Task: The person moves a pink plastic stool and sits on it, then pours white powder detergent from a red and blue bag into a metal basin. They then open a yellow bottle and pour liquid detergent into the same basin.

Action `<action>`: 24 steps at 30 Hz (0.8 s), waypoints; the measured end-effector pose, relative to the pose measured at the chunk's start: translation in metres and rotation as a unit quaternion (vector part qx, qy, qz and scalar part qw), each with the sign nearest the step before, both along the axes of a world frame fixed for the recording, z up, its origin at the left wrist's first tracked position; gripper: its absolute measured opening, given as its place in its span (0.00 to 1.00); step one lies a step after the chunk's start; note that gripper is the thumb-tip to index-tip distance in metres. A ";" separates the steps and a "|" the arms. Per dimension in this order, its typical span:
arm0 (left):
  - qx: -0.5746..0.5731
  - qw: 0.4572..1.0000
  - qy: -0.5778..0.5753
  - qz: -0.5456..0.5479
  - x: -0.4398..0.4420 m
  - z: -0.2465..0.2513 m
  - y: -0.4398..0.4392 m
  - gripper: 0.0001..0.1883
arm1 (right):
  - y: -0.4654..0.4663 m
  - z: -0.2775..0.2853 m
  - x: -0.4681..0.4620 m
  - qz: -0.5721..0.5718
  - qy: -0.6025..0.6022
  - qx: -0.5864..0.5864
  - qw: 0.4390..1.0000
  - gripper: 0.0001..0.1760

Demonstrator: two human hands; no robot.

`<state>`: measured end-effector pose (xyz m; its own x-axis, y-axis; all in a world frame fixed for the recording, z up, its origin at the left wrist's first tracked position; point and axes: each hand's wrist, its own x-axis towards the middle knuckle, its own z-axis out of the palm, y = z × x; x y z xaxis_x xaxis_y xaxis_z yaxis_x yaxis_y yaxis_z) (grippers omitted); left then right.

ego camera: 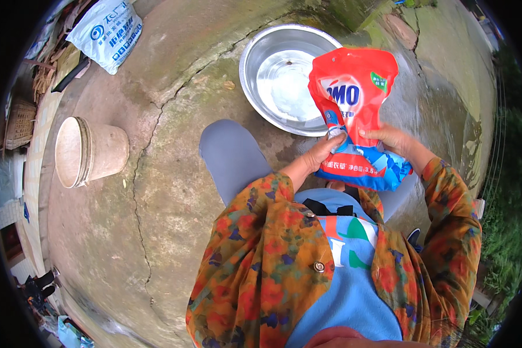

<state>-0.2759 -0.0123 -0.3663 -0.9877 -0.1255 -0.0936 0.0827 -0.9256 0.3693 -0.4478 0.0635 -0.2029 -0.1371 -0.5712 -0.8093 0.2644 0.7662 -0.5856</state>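
Note:
A red and blue OMO laundry detergent bag is held up in front of me, over the near right rim of a metal basin. My left hand grips its left side near the lower part. On the right side, my right hand grips it with the thumb across the front. The bag is creased and pinched in at the middle; whether its top is open I cannot tell. Shallow liquid appears to lie in the round metal basin, with a small dark speck inside. The bag hides part of the basin's right side.
To the left, a whitish plastic bucket lies on its side on cracked concrete. A printed white plastic bag sits at the upper left, near a woven basket. My bent knee is close to the basin. Green plants edge the right.

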 end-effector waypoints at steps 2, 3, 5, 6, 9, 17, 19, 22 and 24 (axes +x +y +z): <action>-0.027 1.000 -0.014 -0.001 -0.001 0.000 -0.002 0.29 | 0.000 -0.005 0.003 -0.014 0.004 0.009 1.000 0.45; -0.041 0.999 -0.020 0.001 -0.003 0.001 -0.003 0.29 | -0.001 -0.007 0.005 -0.016 -0.001 -0.003 1.000 0.45; -0.068 0.997 -0.024 -0.003 -0.005 0.000 -0.004 0.31 | 0.000 -0.011 0.006 -0.029 -0.012 -0.021 0.999 0.46; -0.069 0.997 -0.022 -0.010 -0.004 -0.001 -0.004 0.31 | 0.000 -0.012 0.006 -0.020 -0.021 -0.030 0.999 0.47; -0.086 0.995 -0.033 -0.025 -0.006 -0.001 -0.009 0.30 | 0.001 -0.017 0.002 -0.040 -0.033 -0.025 0.998 0.47; -0.118 0.992 -0.038 -0.003 -0.015 -0.010 -0.012 0.26 | 0.011 -0.054 -0.008 -0.148 -0.011 -0.056 0.987 0.32; -0.120 0.992 -0.047 0.004 -0.016 -0.015 -0.012 0.26 | 0.013 -0.060 -0.010 -0.168 -0.008 -0.070 0.983 0.31; -0.108 0.991 -0.082 0.018 -0.016 -0.018 -0.011 0.27 | 0.010 -0.061 -0.011 -0.183 -0.003 -0.101 0.978 0.30; -0.092 0.993 -0.076 0.024 -0.015 -0.018 -0.011 0.29 | 0.009 -0.060 -0.010 -0.171 0.001 -0.098 0.980 0.30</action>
<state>-0.2908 -0.0235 -0.3839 -0.9564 -0.2017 -0.2112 0.0566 -0.8375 0.5435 -0.4575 0.0722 -0.2633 -0.3488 -0.6369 -0.6875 0.4844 0.5055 -0.7140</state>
